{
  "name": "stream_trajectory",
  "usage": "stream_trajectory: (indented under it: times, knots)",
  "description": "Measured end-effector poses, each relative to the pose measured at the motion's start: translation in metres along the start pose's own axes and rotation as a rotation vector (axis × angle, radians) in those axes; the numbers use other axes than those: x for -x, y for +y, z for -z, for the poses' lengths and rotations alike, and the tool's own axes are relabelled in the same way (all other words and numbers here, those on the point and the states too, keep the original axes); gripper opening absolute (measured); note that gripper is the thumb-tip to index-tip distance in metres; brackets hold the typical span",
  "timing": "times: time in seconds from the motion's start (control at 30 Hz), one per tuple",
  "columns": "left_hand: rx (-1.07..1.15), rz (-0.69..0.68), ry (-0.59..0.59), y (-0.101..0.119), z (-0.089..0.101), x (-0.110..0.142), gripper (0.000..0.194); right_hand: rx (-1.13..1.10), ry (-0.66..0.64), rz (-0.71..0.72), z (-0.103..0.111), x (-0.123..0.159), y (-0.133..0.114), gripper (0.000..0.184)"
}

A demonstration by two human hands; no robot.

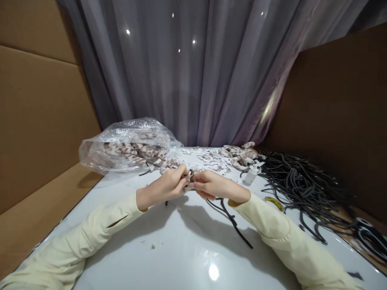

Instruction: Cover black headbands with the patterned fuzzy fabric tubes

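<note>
Bag (130,131) lies left, cords (298,181) right, curtain (181,80) behind.

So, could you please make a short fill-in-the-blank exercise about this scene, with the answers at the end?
1. The left hand and right hand hold a small furry piece ____ them.
2. The pile of black cords lies to the ____ of the small bottle.
3. The clear plastic bag is nearer to the ____ hand.
4. The small bright shapes on the curtain are ____.

Missing words: between; right; left; stars.
</note>
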State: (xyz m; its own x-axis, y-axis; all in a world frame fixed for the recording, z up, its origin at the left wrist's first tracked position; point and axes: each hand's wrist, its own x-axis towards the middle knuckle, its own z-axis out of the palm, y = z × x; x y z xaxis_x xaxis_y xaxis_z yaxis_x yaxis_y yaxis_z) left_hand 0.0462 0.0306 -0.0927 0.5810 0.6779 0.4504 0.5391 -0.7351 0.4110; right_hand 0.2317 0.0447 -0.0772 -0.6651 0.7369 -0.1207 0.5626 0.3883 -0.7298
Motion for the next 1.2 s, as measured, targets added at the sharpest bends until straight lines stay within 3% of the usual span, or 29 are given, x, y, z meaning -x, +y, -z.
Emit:
stream_trajectory:
  times: [0.23,0.47,0.57,0.73,0.9,1.03,1.2]
  knots:
    - [-0.244,-0.118,-0.011,-0.015,-0.01,0.001,0.01,0.329,0.213,0.134,0.002,-0.004,0.007,0.022]
    - [-0.522,-0.184,-0.005,-0.012,-0.016,0.003,0.018,0.525,0.187,0.224,-0.003,0.001,0.001,0.026]
    - [-0.472,-0.185,-0.026,-0.008,-0.013,0.003,0.018,0.588,0.206,0.177,-0.005,0.005,-0.002,0.023]
    - [-0.283,-0.062,-0.134,-0.009,-0.003,0.001,0.01,0.586,0.285,0.112,-0.005,0.009,-0.005,0.022]
    - [-0.188,-0.1,-0.178,-0.008,0.005,0.0,0.015,0.376,0.285,0.164,0.002,0.006,-0.002,0.021]
    - [-0.048,-0.189,-0.266,-0.005,0.012,-0.002,0.016,0.478,0.322,0.22,0.006,-0.001,0.005,0.025]
    - [0.183,-0.147,-0.32,0.005,0.018,-0.003,0.015,0.493,0.291,0.308,0.008,-0.001,0.008,0.026]
